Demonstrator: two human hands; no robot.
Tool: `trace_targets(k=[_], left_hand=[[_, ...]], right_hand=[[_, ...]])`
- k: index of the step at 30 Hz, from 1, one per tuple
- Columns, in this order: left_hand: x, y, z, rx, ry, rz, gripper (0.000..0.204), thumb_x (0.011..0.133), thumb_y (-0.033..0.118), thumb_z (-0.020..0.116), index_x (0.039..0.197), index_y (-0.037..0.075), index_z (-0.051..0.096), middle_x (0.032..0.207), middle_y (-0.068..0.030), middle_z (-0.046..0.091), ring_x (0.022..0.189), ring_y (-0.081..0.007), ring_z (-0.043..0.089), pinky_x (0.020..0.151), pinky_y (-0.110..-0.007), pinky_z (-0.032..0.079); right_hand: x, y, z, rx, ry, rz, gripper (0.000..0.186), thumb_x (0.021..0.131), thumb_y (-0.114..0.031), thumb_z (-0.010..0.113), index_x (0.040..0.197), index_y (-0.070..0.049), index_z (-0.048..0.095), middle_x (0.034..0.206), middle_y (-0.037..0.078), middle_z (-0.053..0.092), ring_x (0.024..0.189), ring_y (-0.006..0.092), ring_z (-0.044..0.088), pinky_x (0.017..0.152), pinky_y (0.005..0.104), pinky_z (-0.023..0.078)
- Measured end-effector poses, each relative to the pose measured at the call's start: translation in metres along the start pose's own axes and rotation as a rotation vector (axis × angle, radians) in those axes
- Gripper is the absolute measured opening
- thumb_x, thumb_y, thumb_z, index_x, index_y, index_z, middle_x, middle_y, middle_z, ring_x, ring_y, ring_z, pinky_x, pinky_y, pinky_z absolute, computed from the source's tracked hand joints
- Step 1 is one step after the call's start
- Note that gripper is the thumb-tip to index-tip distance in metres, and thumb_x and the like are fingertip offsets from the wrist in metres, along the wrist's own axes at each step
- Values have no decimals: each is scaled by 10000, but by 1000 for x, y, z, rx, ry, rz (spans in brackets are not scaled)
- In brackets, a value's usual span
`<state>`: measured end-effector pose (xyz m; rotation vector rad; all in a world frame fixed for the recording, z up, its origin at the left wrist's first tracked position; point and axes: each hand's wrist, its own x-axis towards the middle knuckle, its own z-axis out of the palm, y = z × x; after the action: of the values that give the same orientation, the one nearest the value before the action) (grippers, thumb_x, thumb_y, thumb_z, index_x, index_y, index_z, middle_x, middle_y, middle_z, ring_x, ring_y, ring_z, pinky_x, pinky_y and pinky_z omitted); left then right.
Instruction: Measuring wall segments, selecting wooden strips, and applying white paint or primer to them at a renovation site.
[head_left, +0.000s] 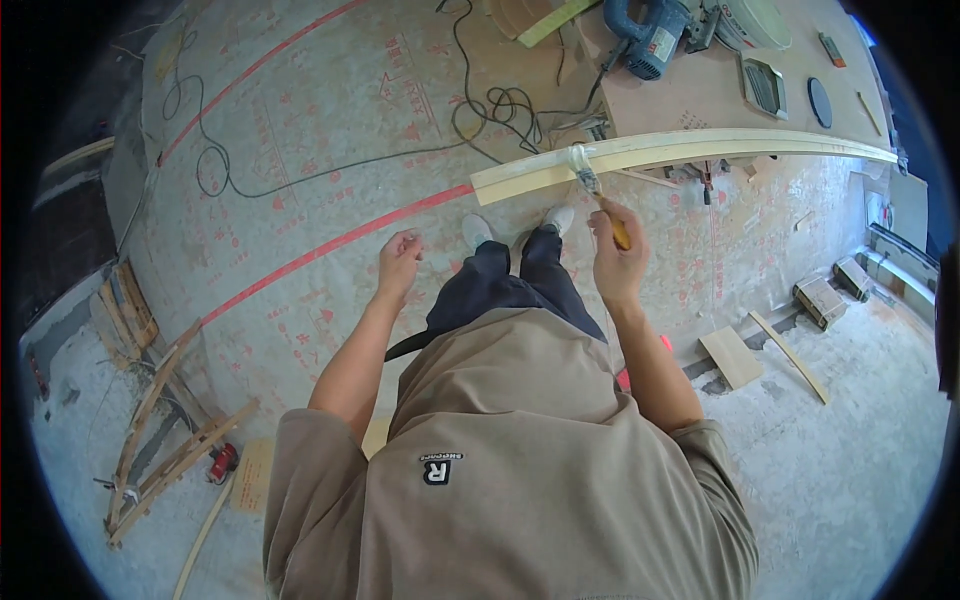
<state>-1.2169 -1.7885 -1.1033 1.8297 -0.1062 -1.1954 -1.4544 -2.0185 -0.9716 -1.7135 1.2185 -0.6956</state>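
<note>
My right hand [620,255] is closed round the yellow handle of a paintbrush [590,183]. White paste coats the bristles, which touch the front face of a long, pale wooden strip [690,152] near its left end. A white smear of paste [578,155] shows on the strip there. The strip curves away to the right across the front of a worktable. My left hand [400,262] hovers empty over the floor to the left, its fingers loosely curled and apart.
On the worktable [690,100] lie a blue power tool [650,40], a white bucket [755,22] and a tray [763,88]. A dark cable [330,160] loops over the floor. Wooden offcuts [150,440] lie at lower left; a board [731,358] rests at right.
</note>
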Motion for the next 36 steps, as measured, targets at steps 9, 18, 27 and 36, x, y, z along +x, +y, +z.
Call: trace_targets(k=[9,18,27,36], left_hand=[[5,-35,-30,94,45,-161,254,953,213,594,1173,89,624,935,-4,639,779,-105,551,634,-266,435],[10,-44,-46,87,16,-196,239,950,196,600,1155,76,633,940,-12,635,775,-108,557,632,-263,470],[10,-22,-47,84,19,-236,259,952,187,598,1180,65,621,941,-26,623,777,-117,550,631,-280,494],[22,6,-25,107,-71,-189,236,954,205,596,1165,104,629,908,12,622,777,-101,549,636,-265,446]], right_hand=[[-26,-39,49,15,-404,-226,204,851,-36,673,1054,-29,654,946,168,681,825,289,684,729,324,530],[-24,-23,44,-16,-169,-123,177,859,-23,658,1036,-15,653,907,166,671,755,289,678,689,332,529],[-24,-36,37,46,-264,-230,193,850,-17,658,1043,-29,657,932,157,662,794,302,665,703,349,531],[-25,-44,44,68,-496,-311,215,837,-44,679,1050,-29,660,903,156,656,807,328,652,711,373,529]])
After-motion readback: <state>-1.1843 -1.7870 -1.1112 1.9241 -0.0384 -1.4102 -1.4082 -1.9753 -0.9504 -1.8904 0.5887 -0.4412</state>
